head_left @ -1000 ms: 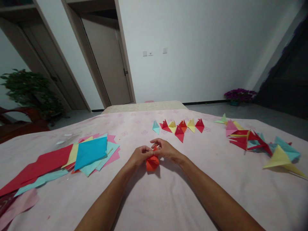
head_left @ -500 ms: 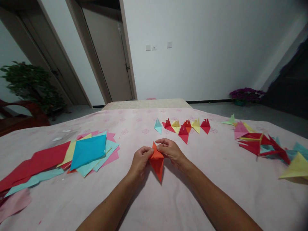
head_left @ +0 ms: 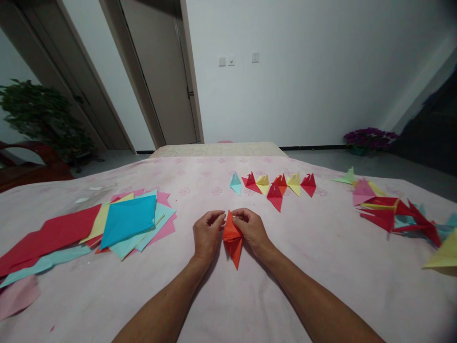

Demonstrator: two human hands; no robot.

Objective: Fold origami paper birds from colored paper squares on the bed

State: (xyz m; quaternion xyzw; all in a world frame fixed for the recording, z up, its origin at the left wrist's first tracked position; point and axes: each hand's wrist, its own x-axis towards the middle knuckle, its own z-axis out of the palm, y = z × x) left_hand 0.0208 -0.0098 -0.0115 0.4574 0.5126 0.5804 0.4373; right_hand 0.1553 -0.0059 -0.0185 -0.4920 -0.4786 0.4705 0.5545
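Observation:
An orange folded paper point(head_left: 233, 236), kite-shaped with a pointed top and a long point toward me, is between my hands just above the pink tablecloth. My right hand point(head_left: 252, 231) pinches its upper right edge, thumb on the front face. At the upper left edge is my left hand point(head_left: 208, 234), its thumb and index finger closed together against the paper; how much of the edge lies between them is hard to see. A crosswise fold shows in the middle of the paper.
Beyond my hands stand several folded paper cranes point(head_left: 274, 193) in a row. Stacked coloured paper sheets point(head_left: 130, 219) lie at left, beside red sheets point(head_left: 53, 236). More folded paper pieces point(head_left: 400, 216) are heaped at right on the tablecloth point(head_left: 307, 247).
My left thumb and fingers have shifted from over the paper's left side to its upper edge. My right fingers have drawn in closer around the upper right side. The view has tilted slightly.

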